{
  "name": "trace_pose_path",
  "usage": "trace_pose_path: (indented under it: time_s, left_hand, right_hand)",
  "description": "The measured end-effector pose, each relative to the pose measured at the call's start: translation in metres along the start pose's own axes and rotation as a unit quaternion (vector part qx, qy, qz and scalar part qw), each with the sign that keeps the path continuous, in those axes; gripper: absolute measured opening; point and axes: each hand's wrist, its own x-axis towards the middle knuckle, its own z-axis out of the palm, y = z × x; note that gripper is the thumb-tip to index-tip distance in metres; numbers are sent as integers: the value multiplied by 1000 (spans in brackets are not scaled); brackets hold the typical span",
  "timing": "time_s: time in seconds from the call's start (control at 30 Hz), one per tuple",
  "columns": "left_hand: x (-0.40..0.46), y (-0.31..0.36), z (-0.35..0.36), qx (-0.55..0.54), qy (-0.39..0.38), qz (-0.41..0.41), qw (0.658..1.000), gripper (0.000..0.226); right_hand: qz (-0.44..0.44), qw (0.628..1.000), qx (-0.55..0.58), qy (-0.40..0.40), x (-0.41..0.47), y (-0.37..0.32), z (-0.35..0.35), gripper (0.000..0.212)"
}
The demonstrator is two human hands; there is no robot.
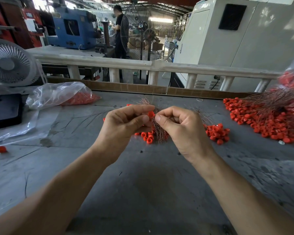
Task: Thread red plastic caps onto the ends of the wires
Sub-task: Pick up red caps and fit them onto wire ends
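Both forearms reach over the grey table [143, 192]. Left hand [126, 122] pinches a red cap [151, 114] between thumb and fingers [143, 108]; right hand [182, 126], fingers curled, pinches a bundle of copper wires [157, 131] just beside it. Loose caps [217, 133] lie underneath, a bigger heap of capped wires [270, 119] farther right.

red cap [151, 114] pinched, copper wires [157, 131] bunched

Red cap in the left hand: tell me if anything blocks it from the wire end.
Nothing visible does. The left hand pinches the cap right beside the right hand, which pinches the wires.
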Motion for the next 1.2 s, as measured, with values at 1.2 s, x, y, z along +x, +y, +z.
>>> trace_pose_path:
  time_s: [1.2]
  left_hand:
    - [1,4,-3,-120,7,-114,986,29]
  right_hand:
    - [92,979,-159,87,20,32,-31,14]
